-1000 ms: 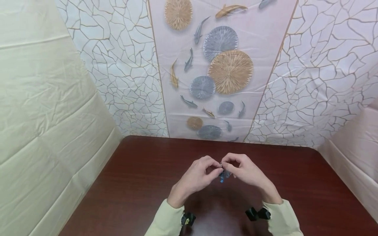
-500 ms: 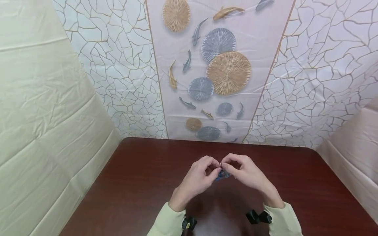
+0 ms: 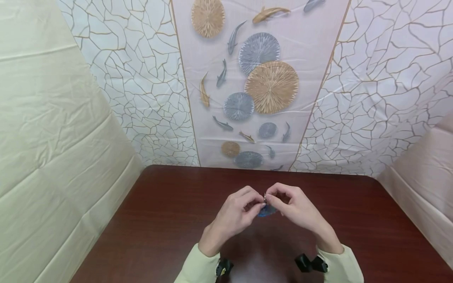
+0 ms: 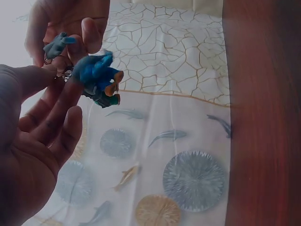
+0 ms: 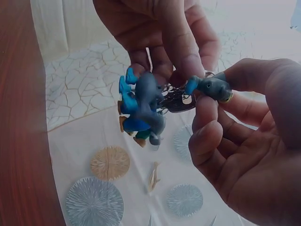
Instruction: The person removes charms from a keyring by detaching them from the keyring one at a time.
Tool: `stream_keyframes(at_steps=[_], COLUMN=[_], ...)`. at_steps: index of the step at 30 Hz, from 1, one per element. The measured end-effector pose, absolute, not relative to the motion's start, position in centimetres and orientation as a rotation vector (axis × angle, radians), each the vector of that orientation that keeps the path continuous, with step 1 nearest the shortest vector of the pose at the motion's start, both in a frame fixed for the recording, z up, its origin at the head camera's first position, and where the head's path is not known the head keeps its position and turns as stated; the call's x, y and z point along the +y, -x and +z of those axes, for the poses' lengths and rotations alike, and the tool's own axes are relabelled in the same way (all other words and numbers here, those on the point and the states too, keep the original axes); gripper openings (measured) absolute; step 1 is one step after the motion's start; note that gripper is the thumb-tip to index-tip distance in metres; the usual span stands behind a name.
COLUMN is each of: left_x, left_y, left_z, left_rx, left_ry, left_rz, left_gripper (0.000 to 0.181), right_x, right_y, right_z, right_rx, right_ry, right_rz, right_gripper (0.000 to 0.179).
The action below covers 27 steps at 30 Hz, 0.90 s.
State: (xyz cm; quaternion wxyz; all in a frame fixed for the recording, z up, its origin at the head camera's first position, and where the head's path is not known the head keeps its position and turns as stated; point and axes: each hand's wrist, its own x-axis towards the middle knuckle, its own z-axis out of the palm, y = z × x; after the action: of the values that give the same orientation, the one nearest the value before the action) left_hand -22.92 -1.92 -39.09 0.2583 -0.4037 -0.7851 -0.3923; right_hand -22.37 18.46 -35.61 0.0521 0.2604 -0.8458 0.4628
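Note:
Above the table, in the head view, my left hand point(image 3: 231, 216) and right hand point(image 3: 297, 206) meet fingertip to fingertip over a small metal key ring point(image 3: 265, 197). Both hands pinch at it with thumb and fingers. A bunch of small blue and grey figurine keychains point(image 3: 267, 210) hangs below the fingers. In the right wrist view, dark chains point(image 5: 176, 100) link the bunch point(image 5: 141, 106) to the ring. One separate grey figurine point(image 5: 214, 88) with a light-blue end sits by the right hand's point(image 5: 244, 136) fingertips. The left fingertips partly hide the ring.
A dark red-brown table point(image 3: 184, 196) lies under the hands. Behind it hangs a cloth point(image 3: 244, 129) printed with fish and round shapes. Pale fabric point(image 3: 70, 157) closes off the left side, and more hangs at the right. A black wrist camera point(image 3: 311, 263) sits at each cuff.
Both hands stay joined at the ring with only small finger shifts. The hanging figurines have swung and bunched closer under the fingers. The head view has shifted slightly.

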Motion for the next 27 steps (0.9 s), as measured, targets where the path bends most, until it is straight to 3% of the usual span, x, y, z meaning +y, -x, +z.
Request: stream_keyframes(at_steps=[15, 27], left_x=[-2.37, -2.15], left_y=[23.07, 23.09], left_z=[-38.74, -38.79], left_rx=[-2.036, -2.007], left_ry=[1.124, 1.119], left_rz=[-0.603, -0.628], left_gripper=[0.013, 0.01], right_x=[18.36, 18.27], right_y=[22.56, 22.67], right_z=[-35.59, -35.79], right_rx=[-2.615, -2.566], right_ry=[-0.764, -0.776], right_rz=[1.534, 1.6], right_gripper=[0.004, 0.004])
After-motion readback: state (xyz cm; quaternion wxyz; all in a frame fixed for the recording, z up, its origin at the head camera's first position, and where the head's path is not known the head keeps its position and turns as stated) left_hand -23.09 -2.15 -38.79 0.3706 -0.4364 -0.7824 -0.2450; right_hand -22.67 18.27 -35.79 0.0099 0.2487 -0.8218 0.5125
